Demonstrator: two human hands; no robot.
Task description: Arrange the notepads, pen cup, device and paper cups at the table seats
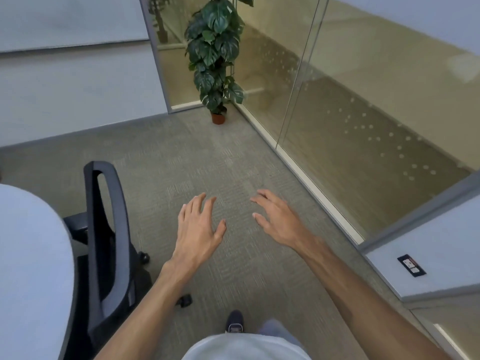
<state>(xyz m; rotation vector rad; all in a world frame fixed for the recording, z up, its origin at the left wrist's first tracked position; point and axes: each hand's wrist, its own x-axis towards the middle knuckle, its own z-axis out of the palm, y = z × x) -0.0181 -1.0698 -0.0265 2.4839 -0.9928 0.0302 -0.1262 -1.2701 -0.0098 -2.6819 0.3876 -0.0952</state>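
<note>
Left hand and right hand, both empty with fingers spread, above grey carpet beside a black mesh office chair. Only the rounded pale-grey table edge shows. No notepads, pen cup, device or paper cups are visible, so progress cannot be judged.

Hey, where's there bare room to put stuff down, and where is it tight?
The table at left shows a bare rounded end, bordered by the chair tucked under it. The white surface at right is bare around its socket plate. Left hand and right hand have free room over carpet between chair and glass wall. Tightest: chair back beside table.
</note>
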